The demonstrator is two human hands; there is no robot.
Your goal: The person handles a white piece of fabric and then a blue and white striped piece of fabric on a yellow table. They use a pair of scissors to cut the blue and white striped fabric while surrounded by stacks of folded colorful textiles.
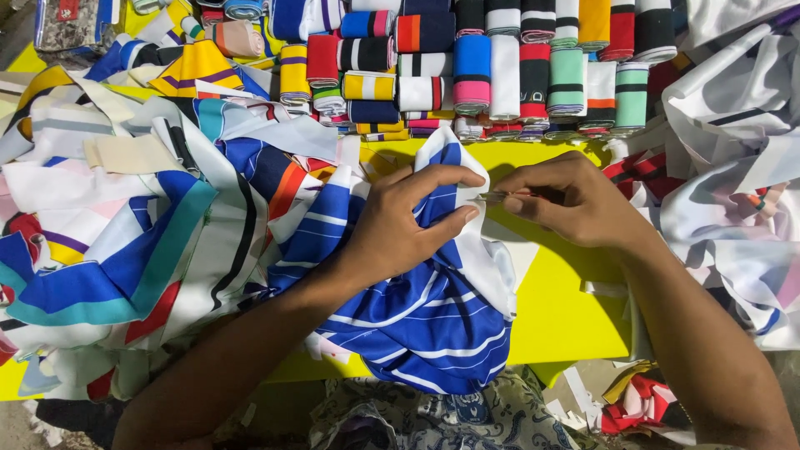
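Left hand (pixel 400 221): curling shut, gripping the blue striped cloth (pixel 417 317) mid-table (pixel 558 308). Right hand (pixel 567 200): fingers pinching closed on a thin metal tool (pixel 493 197), mostly hidden, kind unclear, at the cloth's white edge. Ribbed trim rolls (pixel 500 75) are lining the table's far edge; slick printed scraps (pixel 108 225) are piling at the left.

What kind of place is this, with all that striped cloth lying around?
Probably a garment or sewing workshop. Rows of folded striped rib bands line the far edge of a yellow table, cut fabric pieces are heaped beside, and the left hand and right hand work on a blue striped fabric piece.
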